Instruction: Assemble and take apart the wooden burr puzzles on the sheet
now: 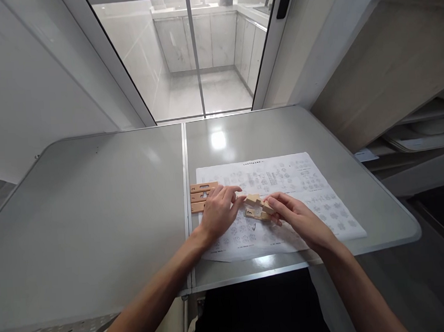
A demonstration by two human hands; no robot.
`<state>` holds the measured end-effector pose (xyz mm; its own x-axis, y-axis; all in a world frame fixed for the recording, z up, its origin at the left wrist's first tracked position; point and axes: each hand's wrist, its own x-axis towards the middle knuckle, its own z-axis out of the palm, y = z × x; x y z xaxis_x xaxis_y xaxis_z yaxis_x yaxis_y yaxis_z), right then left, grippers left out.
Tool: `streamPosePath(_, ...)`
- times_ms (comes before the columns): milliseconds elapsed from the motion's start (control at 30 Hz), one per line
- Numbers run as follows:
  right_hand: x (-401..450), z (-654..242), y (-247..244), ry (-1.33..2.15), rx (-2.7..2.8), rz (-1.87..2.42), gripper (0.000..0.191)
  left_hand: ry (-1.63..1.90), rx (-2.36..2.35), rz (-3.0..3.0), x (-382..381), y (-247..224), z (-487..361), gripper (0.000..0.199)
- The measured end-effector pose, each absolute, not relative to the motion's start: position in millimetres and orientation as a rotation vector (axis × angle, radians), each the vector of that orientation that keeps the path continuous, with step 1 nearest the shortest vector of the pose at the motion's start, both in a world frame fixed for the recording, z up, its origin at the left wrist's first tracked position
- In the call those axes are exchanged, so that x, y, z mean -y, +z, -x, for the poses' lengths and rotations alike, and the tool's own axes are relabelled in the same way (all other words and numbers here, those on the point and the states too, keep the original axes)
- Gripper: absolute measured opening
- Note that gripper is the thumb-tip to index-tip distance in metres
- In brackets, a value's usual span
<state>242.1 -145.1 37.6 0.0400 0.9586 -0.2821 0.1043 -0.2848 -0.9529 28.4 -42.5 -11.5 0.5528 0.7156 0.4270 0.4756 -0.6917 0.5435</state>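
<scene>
Light wooden puzzle pieces with notches (pixel 252 199) are between my hands, above a printed sheet. My right hand (pixel 294 214) is closed, with its thumb and fingers pinching a notched wooden puzzle piece (pixel 268 209) at its right end. Below it is a piece marked "3" (pixel 249 213); whether the pieces are joined I cannot tell. My left hand (pixel 220 210) hovers at the left with its thumb and forefinger apart. Its thumb tip is at the left end of the upper piece, touching or very close. Several brown, numbered wooden pieces with cut-outs (pixel 198 196) lie beside this hand, partly covered by it.
The large printed sheet (pixel 321 195) of small diagrams lies on a grey folding table (pixel 96 208) with a metal seam (pixel 186 188). A glass door (pixel 200 52) stands beyond the far edge. Wooden shelves (pixel 396 65) rise at the right.
</scene>
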Motion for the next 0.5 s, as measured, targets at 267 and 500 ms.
streamPosePath(267, 137, -236, 50, 1.475, 1.084, 1.513, 0.048, 0.600, -0.651, -1.922, 50, 10, -26, 0.033)
streamPosePath(500, 142, -237, 39, 1.162, 1.159, 1.537, 0.046, 0.534, -0.601, -1.546, 52, 16, -30, 0.052)
